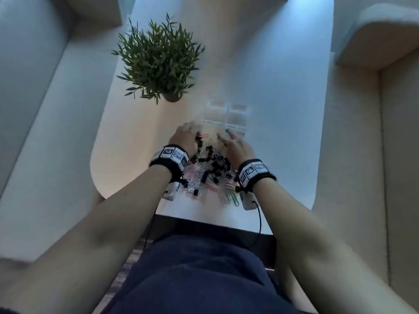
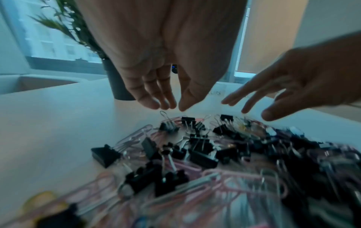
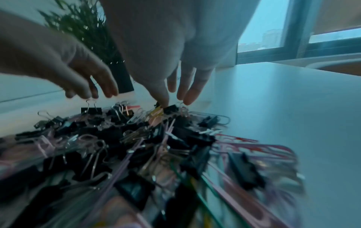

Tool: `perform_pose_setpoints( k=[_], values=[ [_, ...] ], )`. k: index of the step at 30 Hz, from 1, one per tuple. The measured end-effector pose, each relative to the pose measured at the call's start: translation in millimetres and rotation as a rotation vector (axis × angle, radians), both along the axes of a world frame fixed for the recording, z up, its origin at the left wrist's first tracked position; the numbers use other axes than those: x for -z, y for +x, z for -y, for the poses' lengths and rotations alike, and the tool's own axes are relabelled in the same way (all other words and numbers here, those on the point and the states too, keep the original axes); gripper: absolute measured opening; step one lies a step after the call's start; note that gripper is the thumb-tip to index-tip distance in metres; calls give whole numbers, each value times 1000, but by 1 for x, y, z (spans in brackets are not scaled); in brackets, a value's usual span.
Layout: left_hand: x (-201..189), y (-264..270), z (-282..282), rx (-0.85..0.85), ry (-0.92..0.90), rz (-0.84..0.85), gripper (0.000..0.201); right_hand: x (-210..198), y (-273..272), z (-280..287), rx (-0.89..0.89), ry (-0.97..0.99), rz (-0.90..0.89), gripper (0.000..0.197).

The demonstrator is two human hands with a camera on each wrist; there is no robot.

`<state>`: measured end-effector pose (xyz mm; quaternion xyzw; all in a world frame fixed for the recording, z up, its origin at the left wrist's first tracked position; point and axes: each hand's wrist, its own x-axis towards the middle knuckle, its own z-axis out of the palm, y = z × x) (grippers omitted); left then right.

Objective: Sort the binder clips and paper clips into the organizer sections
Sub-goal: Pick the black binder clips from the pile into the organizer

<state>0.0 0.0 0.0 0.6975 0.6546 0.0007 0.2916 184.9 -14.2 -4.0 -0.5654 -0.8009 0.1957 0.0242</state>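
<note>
A mixed pile of black binder clips and pink and other coloured paper clips lies on the white table near its front edge. My left hand hovers over the pile's far left edge with its fingers pointing down, close to the thumb and holding nothing. My right hand reaches over the far right edge with spread fingers; its thumb tip touches a black binder clip. The clear organizer stands just beyond both hands.
A potted plant in a dark pot stands at the back left, close to my left hand. The white table stretches bare to the right of the pile. Pale seats flank the table on both sides.
</note>
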Motion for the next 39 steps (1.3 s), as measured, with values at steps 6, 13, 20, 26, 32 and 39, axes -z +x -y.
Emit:
perform_pose_setpoints(
  k=[6, 13, 20, 26, 32, 39],
  values=[
    [5, -6, 6, 22, 78, -33, 49, -2, -17, -12, -86, -14, 137, 38],
    [5, -12, 12, 28, 68, 45, 13, 5, -14, -19, 73, -46, -64, 20],
    [13, -21, 20, -158, 116, 246, 26, 8, 0, -15, 145, -115, -209, 13],
    [4, -31, 26, -334, 155, 385, 25, 5, 10, -10, 325, -129, -357, 15],
    [2, -28, 24, -526, 53, 621, 25, -5, 14, -7, 537, -175, -501, 13],
    [1, -11, 29, -216, -85, 312, 7, -10, 20, 3, 571, -181, -499, 12]
  ],
)
